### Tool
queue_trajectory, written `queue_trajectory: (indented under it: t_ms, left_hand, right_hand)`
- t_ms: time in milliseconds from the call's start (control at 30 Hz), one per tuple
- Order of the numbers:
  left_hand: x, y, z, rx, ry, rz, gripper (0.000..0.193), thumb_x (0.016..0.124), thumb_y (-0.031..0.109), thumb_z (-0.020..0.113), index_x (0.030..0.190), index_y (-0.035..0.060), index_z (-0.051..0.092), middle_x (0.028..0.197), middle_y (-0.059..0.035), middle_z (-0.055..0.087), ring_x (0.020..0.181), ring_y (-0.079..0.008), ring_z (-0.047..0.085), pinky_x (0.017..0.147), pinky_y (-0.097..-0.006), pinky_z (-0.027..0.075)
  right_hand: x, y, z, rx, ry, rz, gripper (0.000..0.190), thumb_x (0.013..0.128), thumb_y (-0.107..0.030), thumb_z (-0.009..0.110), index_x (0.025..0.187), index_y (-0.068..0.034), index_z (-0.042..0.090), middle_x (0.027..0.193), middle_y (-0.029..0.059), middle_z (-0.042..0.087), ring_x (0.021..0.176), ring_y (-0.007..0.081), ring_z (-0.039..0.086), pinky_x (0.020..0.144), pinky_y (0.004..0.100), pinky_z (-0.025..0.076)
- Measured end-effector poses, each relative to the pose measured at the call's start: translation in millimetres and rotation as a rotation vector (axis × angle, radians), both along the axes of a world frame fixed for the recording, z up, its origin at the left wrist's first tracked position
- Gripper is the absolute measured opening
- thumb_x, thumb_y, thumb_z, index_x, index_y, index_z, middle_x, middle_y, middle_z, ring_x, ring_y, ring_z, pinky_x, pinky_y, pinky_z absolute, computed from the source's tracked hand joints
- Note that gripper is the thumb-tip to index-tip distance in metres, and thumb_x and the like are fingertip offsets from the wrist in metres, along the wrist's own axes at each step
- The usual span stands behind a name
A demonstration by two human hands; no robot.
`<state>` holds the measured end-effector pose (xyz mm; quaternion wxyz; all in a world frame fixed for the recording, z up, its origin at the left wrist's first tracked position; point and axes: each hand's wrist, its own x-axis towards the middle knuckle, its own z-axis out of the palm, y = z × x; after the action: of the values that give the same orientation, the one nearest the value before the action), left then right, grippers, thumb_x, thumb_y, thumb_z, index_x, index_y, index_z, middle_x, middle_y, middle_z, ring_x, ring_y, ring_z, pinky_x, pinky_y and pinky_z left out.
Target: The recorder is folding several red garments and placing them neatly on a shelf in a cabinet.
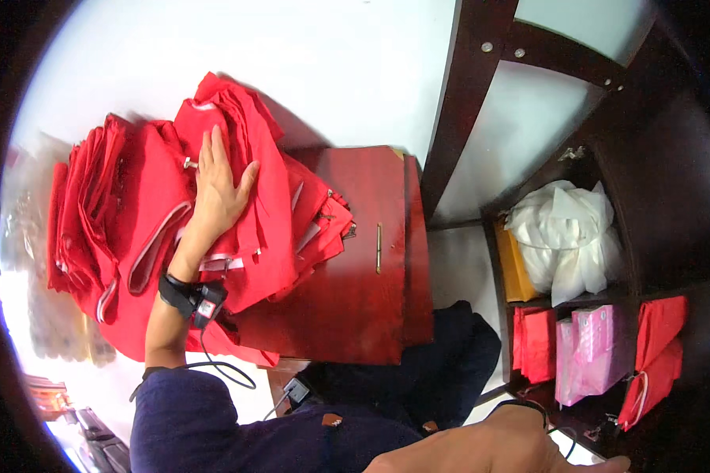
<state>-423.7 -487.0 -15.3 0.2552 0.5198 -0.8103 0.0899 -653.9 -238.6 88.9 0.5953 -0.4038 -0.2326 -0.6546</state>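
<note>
My left hand (220, 183) lies palm down on a heap of folded red cloth (154, 171). The fingers are stretched out and the thumb stands apart, gripping nothing. Some pieces have white edging, and white tags or clips show among the folds. The heap rests partly on a glossy red-brown wooden surface (331, 319), with several layers fanned out to the right. On my left wrist is a black strapped device (198, 300) with a cable. My right hand (479, 443) is close to the camera at the lower right, cut off by the frame; its fingers are mostly hidden.
Right of me stands a dark wooden cabinet (674, 177) with frosted glass panels. Its shelves hold a white plastic bag (568, 230), a yellow item (515, 266), pink packets (591, 355) and folded red cloth (657, 355). Clear plastic packaging (47, 295) is at the far left.
</note>
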Motion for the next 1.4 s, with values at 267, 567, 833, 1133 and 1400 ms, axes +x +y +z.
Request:
queue_trajectory:
  t_ms: [267, 567, 833, 1133, 1400]
  left_hand:
    - [18, -19, -51, 0.127, 0.071, 0.241, 0.077, 0.088, 0.048, 0.04, 0.134, -0.0072, 0.015, 0.139, -0.0311, 0.013, 0.13, -0.0405, 0.014, 0.102, -0.0584, 0.01]
    - [15, -18, -8, 0.096, 0.014, 0.241, 0.018, 0.075, 0.011, 0.05, 0.074, -0.0066, 0.052, 0.075, -0.0303, 0.056, 0.075, -0.0455, 0.056, 0.068, -0.0512, 0.044]
    - [52, 64, 115, 0.197, 1.02, -0.196, 0.024, 0.084, 0.014, 0.05, 0.095, -0.0045, 0.061, 0.073, -0.0041, 0.062, 0.066, -0.0055, 0.055, 0.058, -0.0232, 0.043]
    - [-146, 259, 101, 0.256, 0.438, -0.843, 0.027, 0.077, -0.001, 0.047, 0.103, -0.0009, 0.054, 0.074, -0.0207, 0.056, 0.066, -0.0304, 0.06, 0.056, -0.0367, 0.047]
    - [-237, 328, 32, 0.357, 0.22, -1.396, 0.05, 0.077, -0.004, 0.049, 0.125, -0.0072, 0.037, 0.128, -0.0259, 0.039, 0.121, -0.036, 0.038, 0.101, -0.0375, 0.032]
  right_hand:
    - [10, -22, 1, 0.158, -0.2, -0.053, 0.093, 0.079, -0.068, 0.033, 0.099, 0.021, 0.054, 0.104, 0.0397, 0.05, 0.096, 0.0456, 0.051, 0.083, 0.0488, 0.038]
    - [-20, -8, -14, 0.03, 0.281, -0.101, 0.088, 0.083, -0.066, 0.02, 0.095, 0.011, 0.06, 0.097, 0.0355, 0.055, 0.088, 0.0412, 0.055, 0.078, 0.0461, 0.043]
    - [-34, 36, -75, 0.661, 0.809, -0.276, 0.06, 0.092, -0.045, 0.034, 0.115, 0.008, 0.047, 0.107, 0.0196, 0.056, 0.093, 0.0213, 0.055, 0.085, 0.0312, 0.041]
    - [-36, 91, -55, 0.625, 0.48, -0.463, 0.075, 0.085, -0.022, 0.056, 0.138, -0.001, 0.007, 0.135, 0.0138, 0.025, 0.118, 0.0164, 0.036, 0.094, 0.0311, 0.035]
    - [-118, 153, -92, 1.105, 0.21, -0.903, 0.028, 0.082, -0.014, 0.058, 0.107, -0.002, 0.053, 0.099, 0.0054, 0.058, 0.092, 0.016, 0.055, 0.083, 0.0309, 0.042]
